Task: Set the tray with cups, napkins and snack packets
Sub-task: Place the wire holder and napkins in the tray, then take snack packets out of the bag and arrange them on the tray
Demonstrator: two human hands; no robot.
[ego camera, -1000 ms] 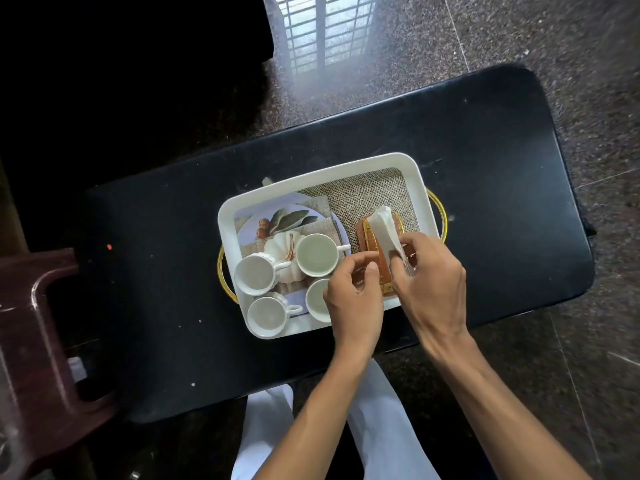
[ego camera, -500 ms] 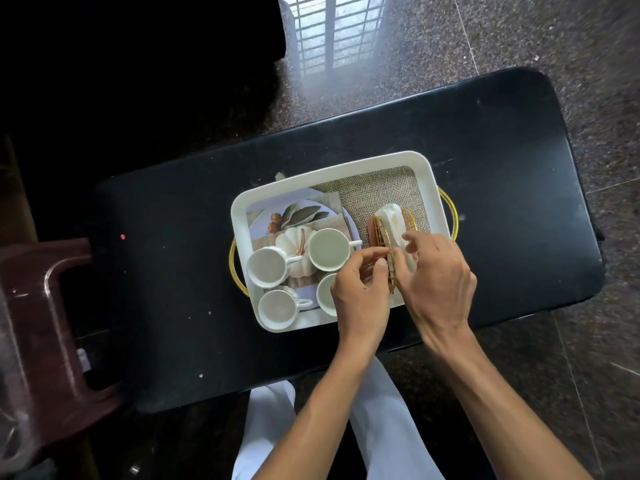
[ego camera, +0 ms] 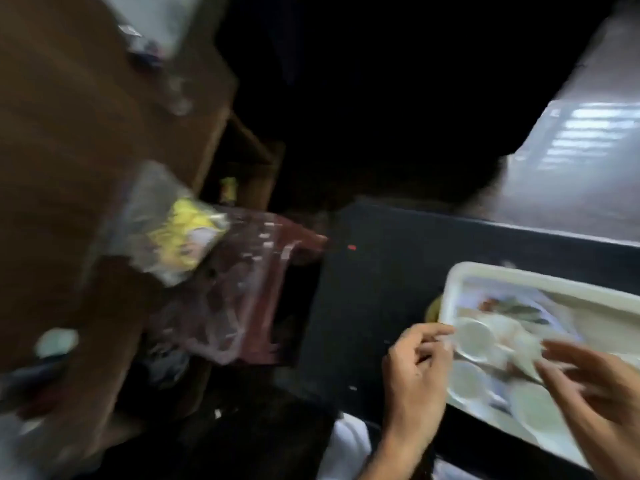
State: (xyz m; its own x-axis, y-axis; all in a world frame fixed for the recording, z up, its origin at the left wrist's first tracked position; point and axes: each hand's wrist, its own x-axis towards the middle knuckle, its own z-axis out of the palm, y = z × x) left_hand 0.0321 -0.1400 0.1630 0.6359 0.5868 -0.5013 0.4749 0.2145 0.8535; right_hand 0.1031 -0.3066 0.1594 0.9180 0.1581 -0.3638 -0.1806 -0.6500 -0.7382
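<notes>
- Two hands, mine, show at the lower right, both smeared by motion blur.
- Left hand [ego camera: 415,379]: fingers loosely curled, tips at the near-left rim of the tray [ego camera: 519,276]. I cannot tell whether they pinch the rim or only touch it.
- Right hand [ego camera: 599,393]: fingers spread and fairly straight, above the cups [ego camera: 474,336], holding nothing.
- Tray: white, resting on the black surface [ego camera: 363,289], cut off by the right edge of the view.
- Cups: at least three pale round ones, close together in the tray's left part.
- Bag [ego camera: 173,226]: clear, with yellow packets inside, at the left, well apart from the tray.
- Chair [ego camera: 249,292]: maroon, just beside the surface's left end, with the bag at its far side.
- Furniture [ego camera: 86,116]: brown wood, behind the bag.
</notes>
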